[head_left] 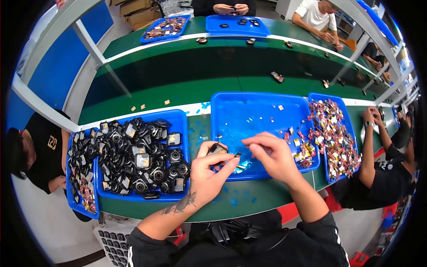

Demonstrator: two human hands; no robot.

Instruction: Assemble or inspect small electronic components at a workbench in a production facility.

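My left hand (208,172) is closed around a black smartwatch case (217,149), over the front left of the middle blue tray (262,111). A small dark piece shows at that hand's fingertips; whether it belongs to the case I cannot tell. To the right, my right hand (279,161) hovers apart from the case, its thumb and forefinger drawn close together. Anything in that pinch is too small to make out. Small parts with red wires (306,153) lie in the tray's right side, and bits of blue film are scattered on its bottom.
A blue tray heaped with black watch cases (147,153) stands at left, beside another mixed tray (82,173). At right, a blue tray (333,133) overflows with small wired parts. Beyond runs a green conveyor belt (187,73) carrying scattered pieces. Co-workers sit around; grey posts frame the bench.
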